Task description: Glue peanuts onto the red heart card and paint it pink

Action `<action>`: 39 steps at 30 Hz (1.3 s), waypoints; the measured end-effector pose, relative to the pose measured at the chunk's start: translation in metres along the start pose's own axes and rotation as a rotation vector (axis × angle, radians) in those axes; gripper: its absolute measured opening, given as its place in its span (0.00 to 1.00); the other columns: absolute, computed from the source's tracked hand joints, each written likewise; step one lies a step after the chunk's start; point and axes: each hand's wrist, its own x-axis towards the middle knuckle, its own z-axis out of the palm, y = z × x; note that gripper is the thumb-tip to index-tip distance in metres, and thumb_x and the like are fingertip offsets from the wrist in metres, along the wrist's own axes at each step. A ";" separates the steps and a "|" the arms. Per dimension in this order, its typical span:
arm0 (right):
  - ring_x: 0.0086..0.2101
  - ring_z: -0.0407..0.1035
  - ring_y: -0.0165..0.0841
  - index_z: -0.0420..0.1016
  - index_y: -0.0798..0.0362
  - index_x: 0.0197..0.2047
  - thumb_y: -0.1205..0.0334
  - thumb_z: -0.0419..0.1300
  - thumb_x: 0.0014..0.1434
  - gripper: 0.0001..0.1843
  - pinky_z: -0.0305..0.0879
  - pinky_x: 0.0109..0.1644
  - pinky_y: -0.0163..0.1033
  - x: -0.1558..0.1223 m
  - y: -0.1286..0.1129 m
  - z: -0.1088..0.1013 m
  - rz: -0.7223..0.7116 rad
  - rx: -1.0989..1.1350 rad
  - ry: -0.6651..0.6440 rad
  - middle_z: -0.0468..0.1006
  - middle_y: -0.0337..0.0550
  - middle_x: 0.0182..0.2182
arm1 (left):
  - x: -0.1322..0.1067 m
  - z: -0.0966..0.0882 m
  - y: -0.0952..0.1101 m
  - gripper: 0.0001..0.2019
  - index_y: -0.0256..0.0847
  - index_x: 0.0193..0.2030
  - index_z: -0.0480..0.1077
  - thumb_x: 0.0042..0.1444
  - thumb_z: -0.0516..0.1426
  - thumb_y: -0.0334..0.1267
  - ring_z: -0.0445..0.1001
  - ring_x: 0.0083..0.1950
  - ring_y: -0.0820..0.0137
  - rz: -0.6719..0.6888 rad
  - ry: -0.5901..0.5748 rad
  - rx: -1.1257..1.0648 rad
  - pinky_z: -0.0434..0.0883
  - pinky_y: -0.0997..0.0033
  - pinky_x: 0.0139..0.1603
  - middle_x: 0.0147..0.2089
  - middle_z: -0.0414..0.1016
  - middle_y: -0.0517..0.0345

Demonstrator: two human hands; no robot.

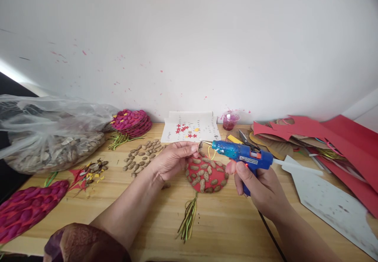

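Pinching a peanut shell [200,147] between thumb and forefinger, the left hand [173,157] appears at the centre of the head view. The fingers of the right hand [262,181] are wrapped round the handle of a blue glue gun [236,151]; whether the trigger is pressed cannot be told. The gun's metal nozzle points toward the left fingertips, its tip at the upper end of the shell; whether the two touch is too small to tell.

Just below the left fingertips, between the two hands, lies a red disc [208,183] bearing many peanuts, with a tassel [188,220] extending from its near edge. Loose peanuts [138,157] are scattered left of the left fingers. Beyond the fingertips lies a printed paper [189,117] carrying small red stars [182,129]. A clear cup [229,121] containing reddish material stands beyond the right fingers, with scissors [244,138] nearer to them. To the right of the right hand lies a white card [327,199]; well left of the left fingers sits a clear plastic bag [56,136].
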 end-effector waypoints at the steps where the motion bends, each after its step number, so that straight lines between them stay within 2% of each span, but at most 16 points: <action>1: 0.20 0.61 0.31 0.73 0.50 0.29 0.38 0.55 0.67 0.26 0.56 0.25 0.39 0.000 0.000 0.000 -0.001 -0.002 -0.003 0.68 0.37 0.16 | 0.000 0.000 0.000 0.15 0.34 0.31 0.81 0.42 0.77 0.41 0.73 0.32 0.75 0.001 -0.002 -0.001 0.68 0.75 0.40 0.29 0.78 0.57; 16: 0.20 0.64 0.30 0.71 0.51 0.29 0.40 0.54 0.69 0.26 0.60 0.27 0.37 0.004 0.010 -0.004 -0.066 -0.030 -0.050 0.69 0.37 0.17 | 0.000 0.000 0.001 0.17 0.34 0.32 0.81 0.39 0.78 0.41 0.73 0.31 0.74 0.019 0.014 0.013 0.69 0.75 0.38 0.29 0.78 0.56; 24: 0.19 0.65 0.29 0.71 0.51 0.30 0.41 0.54 0.70 0.25 0.61 0.24 0.36 0.005 0.011 -0.006 -0.108 -0.079 -0.063 0.69 0.36 0.17 | 0.000 0.001 0.002 0.18 0.34 0.31 0.81 0.37 0.78 0.42 0.73 0.30 0.75 0.026 0.039 0.030 0.70 0.75 0.38 0.28 0.78 0.57; 30: 0.19 0.65 0.29 0.74 0.52 0.33 0.43 0.55 0.70 0.23 0.61 0.23 0.35 0.003 0.009 -0.004 -0.111 -0.072 -0.019 0.69 0.36 0.17 | 0.000 0.001 0.002 0.17 0.35 0.30 0.81 0.38 0.78 0.42 0.72 0.31 0.74 0.031 0.031 0.032 0.68 0.74 0.38 0.28 0.77 0.57; 34: 0.18 0.64 0.29 0.71 0.51 0.32 0.44 0.56 0.69 0.21 0.60 0.21 0.35 0.002 0.008 -0.004 -0.142 -0.056 -0.071 0.69 0.36 0.17 | 0.000 0.001 0.003 0.17 0.36 0.29 0.80 0.38 0.78 0.43 0.71 0.32 0.73 0.052 0.038 0.039 0.67 0.73 0.38 0.28 0.76 0.57; 39: 0.19 0.65 0.29 0.71 0.51 0.36 0.48 0.57 0.69 0.16 0.63 0.22 0.36 0.001 0.010 -0.002 -0.168 -0.044 -0.093 0.70 0.35 0.20 | 0.001 0.001 0.004 0.16 0.37 0.29 0.79 0.39 0.78 0.42 0.70 0.32 0.73 0.069 0.050 0.012 0.66 0.72 0.38 0.28 0.76 0.58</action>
